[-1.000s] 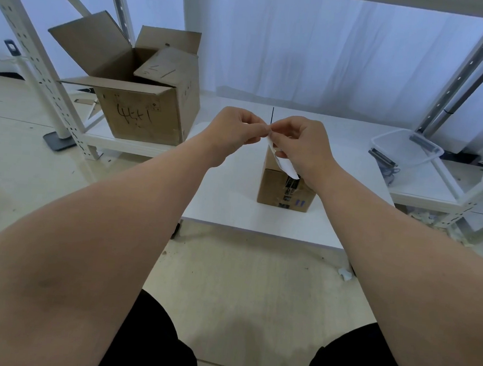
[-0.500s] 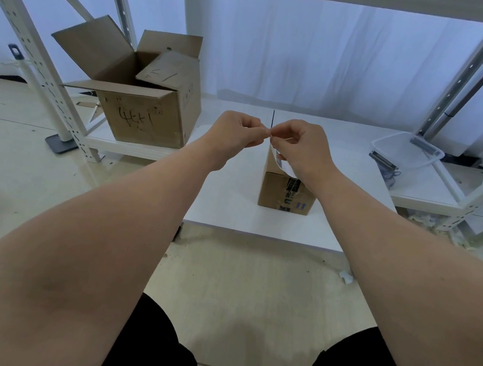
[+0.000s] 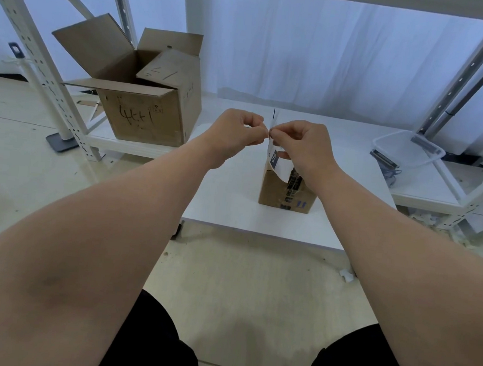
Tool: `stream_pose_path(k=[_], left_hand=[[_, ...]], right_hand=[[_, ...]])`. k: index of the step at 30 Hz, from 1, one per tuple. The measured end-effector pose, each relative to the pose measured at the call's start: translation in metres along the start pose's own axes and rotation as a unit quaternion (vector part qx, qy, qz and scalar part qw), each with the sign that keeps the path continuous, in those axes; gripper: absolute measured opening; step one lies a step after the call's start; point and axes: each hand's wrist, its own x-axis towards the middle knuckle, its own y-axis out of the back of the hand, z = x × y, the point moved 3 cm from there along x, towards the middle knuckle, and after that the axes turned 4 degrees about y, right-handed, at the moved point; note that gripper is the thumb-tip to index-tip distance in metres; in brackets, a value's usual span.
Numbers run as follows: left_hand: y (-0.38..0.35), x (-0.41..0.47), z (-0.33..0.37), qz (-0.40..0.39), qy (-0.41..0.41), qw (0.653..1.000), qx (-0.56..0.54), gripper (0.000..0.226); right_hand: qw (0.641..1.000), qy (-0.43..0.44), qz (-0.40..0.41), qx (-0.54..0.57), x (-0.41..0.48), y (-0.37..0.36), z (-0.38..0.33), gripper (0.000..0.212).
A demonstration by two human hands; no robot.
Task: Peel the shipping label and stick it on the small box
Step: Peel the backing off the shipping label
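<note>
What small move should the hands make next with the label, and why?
Probably draw the fingertips apart, to split the label from its backing. The left hand and the right hand both pinch the top corner of the shipping label. It hangs in the air over the small box on the white table, and no split between layers shows yet.

One large box [image 3: 144, 117], one small box [image 3: 276, 190], one label [image 3: 280, 165], one tub [image 3: 415, 159], two hands [image 3: 234, 131] [image 3: 305, 147].
</note>
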Motion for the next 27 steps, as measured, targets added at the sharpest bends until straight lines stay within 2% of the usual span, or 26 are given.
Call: stream_pose_path(k=[5,20,27], left_hand=[[0.000,0.000,0.000,0.010,-0.015,0.999,0.038,0.010],[-0.005,0.005,-0.002,-0.008,-0.025,1.000,0.016,0.010],[-0.006,0.005,-0.001,-0.024,-0.018,0.999,-0.025,0.013]], right_hand=[[1.000,-0.012,-0.009,0.026,-0.002,0.000,-0.002,0.005],[0.998,-0.045,-0.005,0.047,-0.005,0.004,0.002,0.006],[0.988,-0.086,0.003,0.130,-0.005,0.010,0.003,0.006]])
